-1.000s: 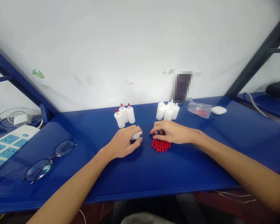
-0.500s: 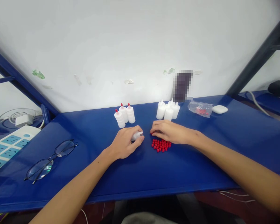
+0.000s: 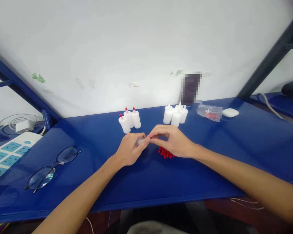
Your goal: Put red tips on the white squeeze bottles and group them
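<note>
My left hand [image 3: 130,148] is wrapped round a small white squeeze bottle [image 3: 139,141], tilted with its nozzle end toward the right. The fingertips of my right hand [image 3: 172,139] pinch at that nozzle end, closed on a red cap that they mostly hide. Below my right hand lies a cluster of small red caps [image 3: 165,152], partly covered by it. Beyond my left hand stand three white bottles [image 3: 129,121] with red caps on their tips. Several white bottles [image 3: 175,116] with bare nozzles stand beyond my right hand.
On the blue table [image 3: 127,185], eyeglasses [image 3: 53,169] lie at the left beside a power strip [image 3: 9,156]. Farther right are a clear plastic bag [image 3: 209,113] with red pieces in it and a white rounded case [image 3: 230,112]. A blurred dark object [image 3: 190,89] leans on the wall.
My right hand has moved left from above the red caps to the nozzle end of the bottle, bringing a red cap along. My left hand has stayed almost in place.
</note>
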The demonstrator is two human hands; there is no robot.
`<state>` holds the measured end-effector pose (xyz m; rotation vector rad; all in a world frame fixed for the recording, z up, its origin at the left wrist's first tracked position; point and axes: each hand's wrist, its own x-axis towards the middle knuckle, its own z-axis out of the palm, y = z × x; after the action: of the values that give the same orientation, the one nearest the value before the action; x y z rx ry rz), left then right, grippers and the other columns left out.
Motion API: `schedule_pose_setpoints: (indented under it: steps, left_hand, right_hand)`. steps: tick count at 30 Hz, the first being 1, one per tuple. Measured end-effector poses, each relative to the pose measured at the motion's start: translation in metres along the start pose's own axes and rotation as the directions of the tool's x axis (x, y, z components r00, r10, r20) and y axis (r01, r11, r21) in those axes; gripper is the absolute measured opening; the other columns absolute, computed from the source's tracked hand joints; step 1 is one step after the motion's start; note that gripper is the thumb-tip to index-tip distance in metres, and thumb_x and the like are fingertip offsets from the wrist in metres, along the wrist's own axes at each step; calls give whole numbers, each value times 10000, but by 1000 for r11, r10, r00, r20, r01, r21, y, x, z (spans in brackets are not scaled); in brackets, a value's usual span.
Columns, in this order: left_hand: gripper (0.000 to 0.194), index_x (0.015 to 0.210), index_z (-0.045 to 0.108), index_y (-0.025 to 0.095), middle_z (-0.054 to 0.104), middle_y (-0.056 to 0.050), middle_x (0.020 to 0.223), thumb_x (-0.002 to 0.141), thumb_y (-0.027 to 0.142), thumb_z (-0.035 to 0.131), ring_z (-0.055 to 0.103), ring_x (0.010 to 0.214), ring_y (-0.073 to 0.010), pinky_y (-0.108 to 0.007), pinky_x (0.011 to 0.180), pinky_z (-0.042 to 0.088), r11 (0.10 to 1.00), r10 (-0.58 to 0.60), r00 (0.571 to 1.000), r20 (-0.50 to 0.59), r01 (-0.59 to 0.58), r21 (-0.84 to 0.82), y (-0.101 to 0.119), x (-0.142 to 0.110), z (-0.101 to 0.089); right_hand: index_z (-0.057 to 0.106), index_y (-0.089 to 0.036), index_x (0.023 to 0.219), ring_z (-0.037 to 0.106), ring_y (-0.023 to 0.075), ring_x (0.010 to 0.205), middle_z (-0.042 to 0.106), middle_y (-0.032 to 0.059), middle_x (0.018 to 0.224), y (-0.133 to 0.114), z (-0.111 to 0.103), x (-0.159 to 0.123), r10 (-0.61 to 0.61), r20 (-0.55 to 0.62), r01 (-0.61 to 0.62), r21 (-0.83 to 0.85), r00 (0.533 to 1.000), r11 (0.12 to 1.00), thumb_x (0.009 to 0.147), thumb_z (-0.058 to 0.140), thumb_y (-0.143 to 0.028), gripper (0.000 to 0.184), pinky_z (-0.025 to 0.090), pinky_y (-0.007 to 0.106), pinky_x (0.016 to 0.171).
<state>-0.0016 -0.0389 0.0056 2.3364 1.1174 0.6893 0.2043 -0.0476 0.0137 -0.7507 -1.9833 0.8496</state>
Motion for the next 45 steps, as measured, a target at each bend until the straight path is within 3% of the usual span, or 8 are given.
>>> schedule_pose_setpoints:
  steps: [6, 15, 22, 30, 34, 40, 45]
  left_hand:
    - [555, 640, 460, 152, 389, 36, 583, 980, 574, 337, 357, 552, -98, -247, 554, 252, 995, 20, 1000, 8, -19, -100, 1, -1, 0]
    - [521, 671, 560, 130, 362, 39, 566, 970, 520, 385, 302, 539, -91, -242, 536, 243, 991, 56, 997, 57, -49, -127, 3, 0, 1]
    - [495, 672, 546, 136, 388, 29, 571, 975, 477, 355, 331, 533, -95, -248, 539, 266, 980, 126, 992, 3, -124, -156, -2, 0, 7]
    - [572, 780, 627, 136, 547, -4, 617, 1008, 519, 269, 495, 570, -128, -254, 585, 380, 959, 1, 994, -110, -32, -282, -1, 1, 6]
    - [627, 650, 658, 136, 593, -25, 613, 1016, 480, 282, 529, 564, -124, -252, 586, 397, 976, -91, 976, -200, 48, -212, -3, 1, 6]
    - [650, 655, 679, 135, 591, -16, 532, 1012, 518, 294, 558, 508, -119, -234, 542, 411, 968, -141, 974, -179, 98, -231, -6, 1, 9]
    - [633, 628, 615, 138, 558, -4, 528, 1013, 517, 285, 537, 502, -111, -231, 547, 397, 971, -111, 983, -149, 75, -226, -1, 0, 8]
  right_hand:
    - [728, -205, 954, 641, 124, 785, 672, 18, 883, -7, 1, -2, -59, 13, 60, -61, 998, 996, 898, 633, -185, 112, 538, 258, 709]
    - [718, -199, 973, 654, 133, 785, 686, 33, 911, -4, 8, -5, -132, 14, 133, -90, 991, 987, 857, 616, -117, 174, 549, 265, 687]
    - [736, -209, 935, 680, 143, 785, 710, 20, 881, -6, 10, -3, -8, 18, 8, 36, 1000, 999, 842, 645, -161, 139, 575, 276, 716]
    - [728, -180, 900, 695, 153, 802, 715, 31, 905, -1, -8, 3, 86, -56, -78, 124, 995, 989, 812, 719, -278, 132, 588, 306, 777]
    - [728, -167, 913, 690, 168, 802, 720, 50, 905, 9, -26, 4, 154, -90, -157, -25, 984, 987, 813, 702, -294, 164, 585, 335, 781]
    - [720, -154, 964, 671, 155, 752, 708, 61, 895, 25, -24, 4, 161, 11, -153, -247, 987, 957, 845, 627, -238, 173, 582, 331, 742]
    - [662, -177, 1086, 674, 155, 770, 717, 36, 879, 16, -16, 3, 65, -111, -90, -239, 992, 967, 846, 619, -184, 244, 579, 333, 755]
